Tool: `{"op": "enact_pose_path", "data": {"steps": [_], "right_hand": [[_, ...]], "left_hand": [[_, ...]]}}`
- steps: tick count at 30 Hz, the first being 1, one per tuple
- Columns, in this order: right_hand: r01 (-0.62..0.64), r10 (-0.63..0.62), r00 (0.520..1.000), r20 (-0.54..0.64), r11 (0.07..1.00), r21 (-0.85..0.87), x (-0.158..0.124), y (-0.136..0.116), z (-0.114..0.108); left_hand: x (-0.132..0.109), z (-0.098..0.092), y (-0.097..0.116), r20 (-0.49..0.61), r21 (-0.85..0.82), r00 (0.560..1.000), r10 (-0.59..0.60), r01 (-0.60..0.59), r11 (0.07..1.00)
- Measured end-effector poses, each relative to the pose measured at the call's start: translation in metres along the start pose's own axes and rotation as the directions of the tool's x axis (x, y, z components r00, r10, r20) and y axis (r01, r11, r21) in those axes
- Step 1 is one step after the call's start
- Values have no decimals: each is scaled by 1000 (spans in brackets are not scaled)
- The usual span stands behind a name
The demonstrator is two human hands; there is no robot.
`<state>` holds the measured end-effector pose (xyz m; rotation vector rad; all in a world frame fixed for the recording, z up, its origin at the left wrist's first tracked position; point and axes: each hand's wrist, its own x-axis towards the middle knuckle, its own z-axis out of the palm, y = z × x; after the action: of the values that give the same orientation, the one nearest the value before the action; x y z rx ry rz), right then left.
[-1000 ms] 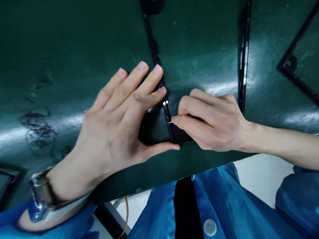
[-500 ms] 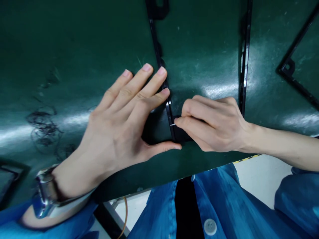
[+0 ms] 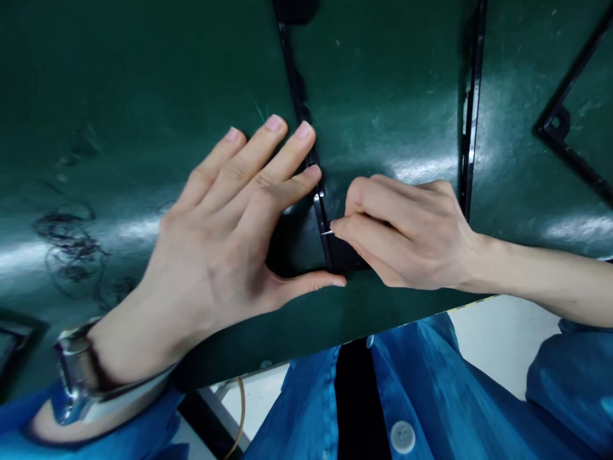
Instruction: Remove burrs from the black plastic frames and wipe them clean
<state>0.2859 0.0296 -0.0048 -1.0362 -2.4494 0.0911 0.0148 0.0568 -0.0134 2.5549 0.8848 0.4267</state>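
Note:
A thin black plastic frame lies on the dark green table mat, its near corner between my hands. My left hand lies flat on the mat with fingers stretched out, fingertips pressing the frame's left rail and thumb along its near edge. My right hand is curled, pinching a small thin metal piece against the rail near the corner. What the piece is cannot be made out. The frame's right rail runs up behind my right hand.
Another black frame corner lies at the far right. Dark curled shavings are scattered on the mat at left. A further dark frame part shows at the lower left edge. The table's near edge runs just below my hands, above my blue coat.
Both hands stay at the frame's corner; only the view has shifted slightly. The right hand's pinch remains at the rail.

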Motion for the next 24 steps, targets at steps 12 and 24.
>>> {"op": "enact_pose_path", "data": {"steps": [12, 24], "right_hand": [[7, -8, 999, 31, 999, 36, 1, -2, -2], [-26, 23, 999, 34, 997, 78, 5, -1, -4]], "left_hand": [[0, 0, 2, -28, -2, 1000, -9, 9, 1000], [0, 1, 1, -43, -9, 999, 17, -18, 1000]]}}
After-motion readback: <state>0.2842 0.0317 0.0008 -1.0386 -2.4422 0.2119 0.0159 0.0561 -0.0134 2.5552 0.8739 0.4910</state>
